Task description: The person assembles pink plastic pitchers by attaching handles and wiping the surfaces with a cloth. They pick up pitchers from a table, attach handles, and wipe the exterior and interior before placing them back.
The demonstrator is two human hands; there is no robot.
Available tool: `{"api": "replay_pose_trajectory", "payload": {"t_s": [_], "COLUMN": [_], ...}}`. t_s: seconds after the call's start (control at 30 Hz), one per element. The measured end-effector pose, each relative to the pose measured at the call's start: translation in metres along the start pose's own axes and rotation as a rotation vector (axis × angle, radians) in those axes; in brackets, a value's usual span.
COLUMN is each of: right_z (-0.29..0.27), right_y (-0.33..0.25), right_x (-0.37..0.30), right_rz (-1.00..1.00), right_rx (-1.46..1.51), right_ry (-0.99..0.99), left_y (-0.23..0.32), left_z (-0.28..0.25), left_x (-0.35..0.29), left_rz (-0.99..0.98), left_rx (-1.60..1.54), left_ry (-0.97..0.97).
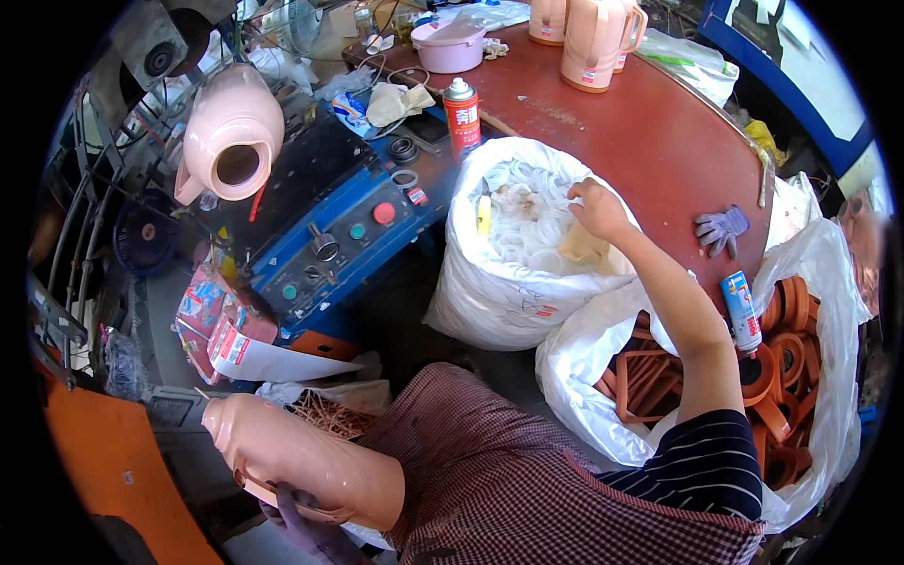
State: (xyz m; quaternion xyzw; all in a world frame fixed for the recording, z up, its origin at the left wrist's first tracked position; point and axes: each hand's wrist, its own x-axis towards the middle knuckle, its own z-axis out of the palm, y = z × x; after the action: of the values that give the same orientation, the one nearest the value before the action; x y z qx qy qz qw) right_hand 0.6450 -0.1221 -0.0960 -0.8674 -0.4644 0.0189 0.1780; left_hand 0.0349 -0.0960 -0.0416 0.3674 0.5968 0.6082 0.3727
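Observation:
A glossy pink jug [325, 457] lies tilted against my checked apron at the lower left. My left hand [297, 518], in a purple glove, is closed round its handle. My bare right hand [598, 212] is stretched over a white woven sack [508, 306], near the inside of its right rim. Its fingers look loosely bent and apart, with nothing visible in them. Many translucent plastic rings [527, 226] fill the sack, with a yellow piece [484, 215] among them at the left. Another pink jug [231, 127] sits on the machine, its round opening facing me.
A blue control panel [348, 231] with buttons stands left of the sack. Bags of brown plastic frames [650, 381] and brown rings and handles [789, 363] lie at right. On the red table [650, 141] are pink jugs [591, 47], a basin [450, 49], a spray can [461, 118] and a glove [721, 231].

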Motion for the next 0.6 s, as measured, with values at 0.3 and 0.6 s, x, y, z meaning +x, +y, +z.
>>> {"api": "replay_pose_trajectory", "payload": {"t_s": [0.3, 0.6], "right_z": [0.024, 0.112], "right_y": [0.031, 0.059], "right_x": [0.112, 0.345], "right_rz": [-0.128, 0.022], "right_rx": [0.203, 0.245], "right_ry": [0.332, 0.155], "left_y": [0.011, -0.042], "left_z": [-0.05, -0.089], "left_x": [0.027, 0.076], "left_rz": [-0.082, 0.055], "left_rx": [0.045, 0.479], "left_ry": [0.08, 0.199]}}
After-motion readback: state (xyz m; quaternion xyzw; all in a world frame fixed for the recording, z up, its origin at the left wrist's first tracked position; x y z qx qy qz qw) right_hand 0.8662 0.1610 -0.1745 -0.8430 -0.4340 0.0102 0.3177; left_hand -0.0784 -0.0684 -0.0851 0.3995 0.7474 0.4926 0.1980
